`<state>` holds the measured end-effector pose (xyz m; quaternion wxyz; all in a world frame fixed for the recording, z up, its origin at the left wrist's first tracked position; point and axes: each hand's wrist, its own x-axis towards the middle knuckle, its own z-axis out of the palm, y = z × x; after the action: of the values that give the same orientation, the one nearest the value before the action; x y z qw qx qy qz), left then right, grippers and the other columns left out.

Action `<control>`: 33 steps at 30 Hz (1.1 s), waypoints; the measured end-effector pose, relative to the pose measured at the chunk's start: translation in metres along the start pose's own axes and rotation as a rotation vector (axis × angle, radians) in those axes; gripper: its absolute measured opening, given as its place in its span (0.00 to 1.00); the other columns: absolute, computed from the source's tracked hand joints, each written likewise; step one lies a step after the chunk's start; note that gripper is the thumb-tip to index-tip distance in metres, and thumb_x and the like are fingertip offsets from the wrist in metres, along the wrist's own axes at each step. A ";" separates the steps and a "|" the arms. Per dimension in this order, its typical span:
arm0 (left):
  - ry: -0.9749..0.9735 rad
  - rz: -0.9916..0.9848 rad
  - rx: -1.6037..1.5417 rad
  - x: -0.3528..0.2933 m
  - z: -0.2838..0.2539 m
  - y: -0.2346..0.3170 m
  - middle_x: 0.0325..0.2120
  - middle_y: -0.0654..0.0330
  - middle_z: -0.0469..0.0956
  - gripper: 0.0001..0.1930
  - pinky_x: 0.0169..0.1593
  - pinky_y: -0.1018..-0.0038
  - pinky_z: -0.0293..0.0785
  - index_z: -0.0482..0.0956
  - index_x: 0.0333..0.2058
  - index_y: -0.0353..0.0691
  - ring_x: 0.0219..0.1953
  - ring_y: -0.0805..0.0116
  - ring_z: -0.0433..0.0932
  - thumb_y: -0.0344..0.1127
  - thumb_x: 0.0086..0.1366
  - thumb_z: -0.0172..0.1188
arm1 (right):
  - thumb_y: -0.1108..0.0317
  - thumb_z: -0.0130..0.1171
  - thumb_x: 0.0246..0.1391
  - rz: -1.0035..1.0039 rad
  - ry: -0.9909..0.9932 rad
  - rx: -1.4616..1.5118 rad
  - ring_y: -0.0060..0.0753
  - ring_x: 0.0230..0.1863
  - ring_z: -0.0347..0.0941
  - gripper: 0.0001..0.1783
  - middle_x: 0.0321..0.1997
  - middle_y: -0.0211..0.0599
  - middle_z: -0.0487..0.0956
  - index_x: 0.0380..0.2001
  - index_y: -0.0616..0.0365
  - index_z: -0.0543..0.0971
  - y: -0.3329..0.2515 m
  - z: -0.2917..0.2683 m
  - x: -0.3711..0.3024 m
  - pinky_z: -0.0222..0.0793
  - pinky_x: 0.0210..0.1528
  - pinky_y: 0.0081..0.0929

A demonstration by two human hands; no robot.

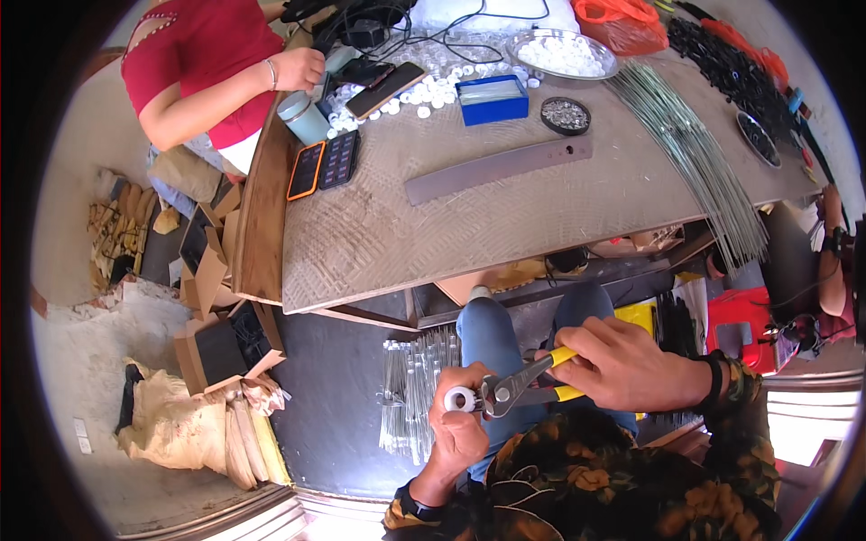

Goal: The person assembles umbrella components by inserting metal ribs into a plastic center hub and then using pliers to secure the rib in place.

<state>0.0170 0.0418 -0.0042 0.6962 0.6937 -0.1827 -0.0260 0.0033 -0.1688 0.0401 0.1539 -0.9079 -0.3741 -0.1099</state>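
My left hand [462, 437] is closed round a small white plastic ring-shaped piece [459, 399], held above my lap. My right hand [631, 365] grips a pair of pliers [516, 383] with yellow handles, one handle pointing up and the other lower. The metal head of the pliers is right beside the white piece, at my left fingers. Whether the jaws bite on anything is too small to tell. My knees in blue jeans [492, 334] are under the hands, at the table's near edge.
On the table [379, 243] lie a metal strip [496, 171], a blue box [492, 101], a dish of small metal parts [566, 115], white caps [561, 56] in a bowl and a bundle of long wires [695, 162]. A person in red [216, 63] stands at far left. Wire bundles [410, 397] lie on the floor.
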 end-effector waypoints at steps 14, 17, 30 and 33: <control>0.097 -0.081 -0.097 0.007 0.006 0.002 0.17 0.62 0.66 0.35 0.21 0.80 0.66 0.62 0.36 0.38 0.17 0.77 0.65 0.70 0.54 0.31 | 0.62 0.50 0.43 0.044 0.082 -0.480 0.36 0.39 0.68 0.15 0.39 0.43 0.68 0.31 0.61 0.75 -0.003 -0.021 0.018 0.57 0.49 0.56; 0.082 -0.080 -0.097 0.003 0.005 0.002 0.18 0.61 0.66 0.36 0.21 0.80 0.65 0.62 0.38 0.38 0.17 0.77 0.64 0.70 0.54 0.32 | 0.61 0.51 0.40 0.006 0.035 -0.560 0.36 0.33 0.66 0.13 0.35 0.41 0.68 0.24 0.60 0.72 -0.005 -0.026 0.017 0.64 0.39 0.44; -0.006 -0.061 0.048 0.009 0.014 0.002 0.28 0.59 0.65 0.36 0.21 0.80 0.64 0.61 0.43 0.37 0.19 0.76 0.66 0.68 0.56 0.31 | 0.64 0.57 0.33 -0.057 -0.165 -0.130 0.35 0.25 0.67 0.14 0.26 0.39 0.65 0.22 0.62 0.68 0.021 -0.030 0.009 0.65 0.23 0.32; -0.079 -0.110 -0.118 0.015 0.011 0.002 0.22 0.57 0.66 0.37 0.23 0.77 0.66 0.63 0.39 0.35 0.19 0.74 0.66 0.69 0.56 0.30 | 0.68 0.57 0.34 -0.123 -0.004 -0.099 0.36 0.25 0.67 0.16 0.27 0.37 0.65 0.28 0.62 0.68 0.033 -0.031 0.010 0.65 0.25 0.32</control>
<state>0.0270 0.0271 0.0006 0.7258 0.6588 -0.1696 -0.1025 0.0306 -0.1959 0.0659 0.1009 -0.8900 -0.4236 -0.1355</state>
